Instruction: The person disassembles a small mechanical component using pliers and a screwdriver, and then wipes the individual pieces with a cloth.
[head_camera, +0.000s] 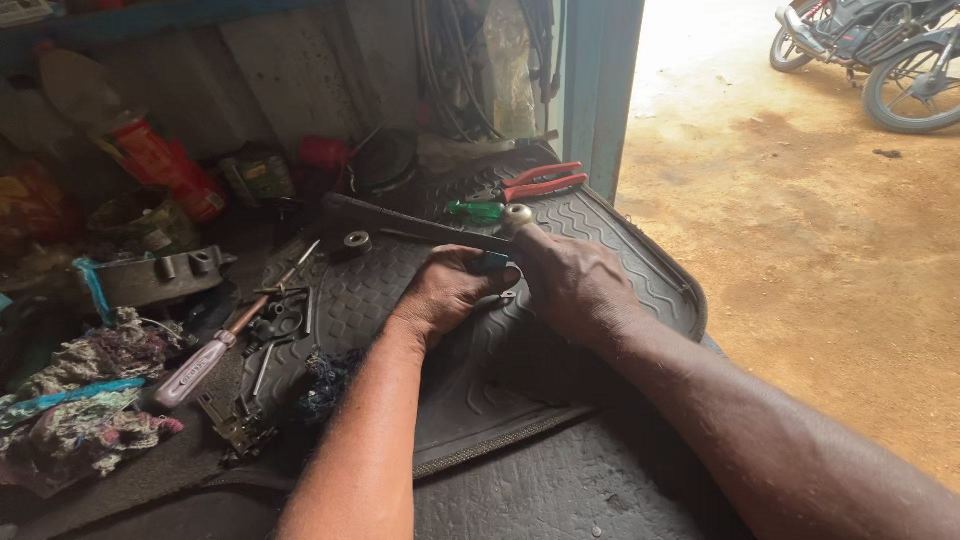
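Small blue-grey part (490, 263) sits pinched between both hands at the centre of the black rubber mat (640, 260), mostly hidden by fingers. Left hand (445, 292) presses down on the mat, grip clenched around the part's near side. Right hand (572, 283) covers the part from 3 o'clock, grip closed on a long dark metal bar (400, 222) that runs off toward 10 o'clock; a round silvery knob (517, 217) shows just above the knuckles. Red-handled pliers (540, 182) and a green-handled tool (477, 210) lie at 12 o'clock, near each other. A metal ring (357, 241) lies just below the bar. A clear-handled screwdriver (215, 350) lies at 9 o'clock, beside rags (90, 400). Motorcycles (880, 50) stand on bare earth at 2 o'clock, well apart.
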